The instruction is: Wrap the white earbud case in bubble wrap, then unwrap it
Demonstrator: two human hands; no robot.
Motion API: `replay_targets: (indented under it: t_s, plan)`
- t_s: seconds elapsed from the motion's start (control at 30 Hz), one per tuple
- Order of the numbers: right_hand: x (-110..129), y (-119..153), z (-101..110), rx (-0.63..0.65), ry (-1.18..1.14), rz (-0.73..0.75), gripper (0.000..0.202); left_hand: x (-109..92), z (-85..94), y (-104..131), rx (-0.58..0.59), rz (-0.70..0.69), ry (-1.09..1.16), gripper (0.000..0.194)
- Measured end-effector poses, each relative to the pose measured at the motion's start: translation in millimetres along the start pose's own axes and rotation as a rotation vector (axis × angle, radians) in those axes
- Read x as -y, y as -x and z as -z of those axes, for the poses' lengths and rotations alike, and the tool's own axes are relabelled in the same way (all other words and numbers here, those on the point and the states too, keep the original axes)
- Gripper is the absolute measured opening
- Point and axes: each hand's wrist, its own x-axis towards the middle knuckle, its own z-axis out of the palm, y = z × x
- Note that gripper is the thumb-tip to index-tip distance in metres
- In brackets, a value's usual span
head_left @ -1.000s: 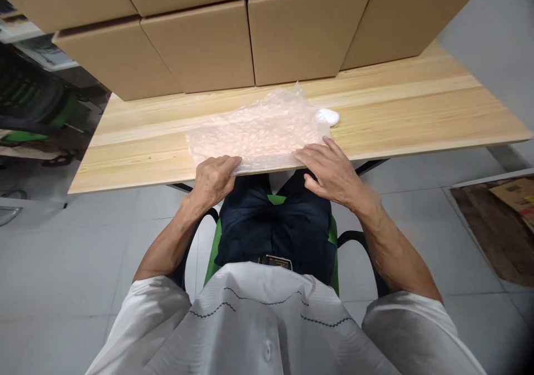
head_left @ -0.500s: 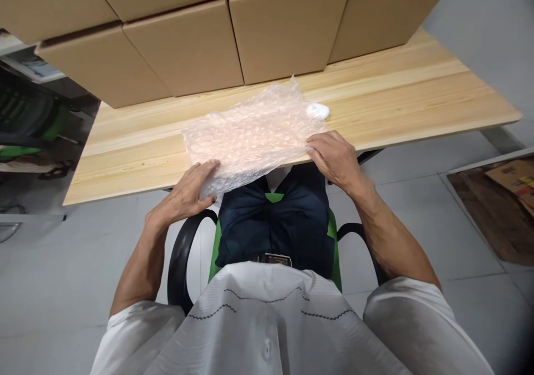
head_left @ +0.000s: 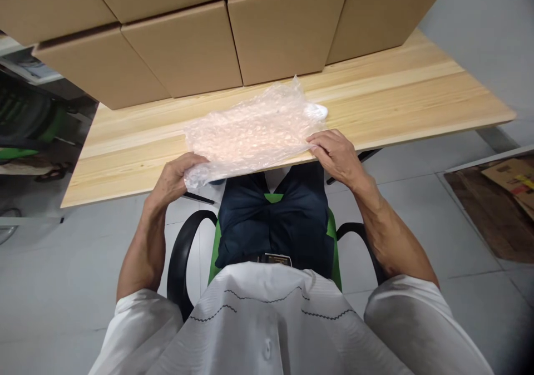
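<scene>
While the bubble wrap [head_left: 254, 136] lies crosswise along the table [head_left: 396, 102] edge, left hand [head_left: 173, 180] pinches its near-left corner and right hand [head_left: 336, 155] grips its right edge.

Clear glossy plastic bubble-wrap sheet [head_left: 250, 136], crinkled w/ raised bubbles, on pale matt smooth-grained wooden tabletop [head_left: 396, 102]; plain brown matt cardboard boxes [head_left: 283, 30] behind; small white smooth obj. [head_left: 319, 109], material n/d; white thin-ribbed cloth shirt [head_left: 267, 325].

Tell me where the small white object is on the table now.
In the head view, the small white object lies on the wooden table, partly under the bubble wrap's far right corner, just beyond the right hand.
</scene>
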Motion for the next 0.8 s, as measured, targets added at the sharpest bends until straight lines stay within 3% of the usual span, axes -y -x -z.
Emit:
replay_targets:
  t_s: [0.17,0.3,0.4,0.57,0.7,0.8]
  plan:
    - [3,-1,2,-0.004,-0.021,-0.009,0.019,9,-11.8,-44,-0.327,0.188,0.173,0.045]
    - [3,-1,0,-0.022,-0.014,-0.035,0.024,14,-19.9,-83,-0.387,0.260,0.146,0.044]
    - [2,0,-3,-0.056,0.017,-0.094,0.029,8,-22.6,-102,-0.334,0.298,-0.102,0.036]
    - [-3,3,-11,-0.142,0.106,-0.188,0.031,-14,-22.0,-116,-0.116,0.420,-0.553,0.038]
    - [-6,5,-17,-0.161,0.179,-0.206,0.029,-27,-21.2,-123,-0.009,0.476,-0.683,0.049]
    - [-6,5,-21,-0.155,0.218,-0.207,0.025,-27,-17.5,-125,-0.033,0.492,-0.634,0.061]
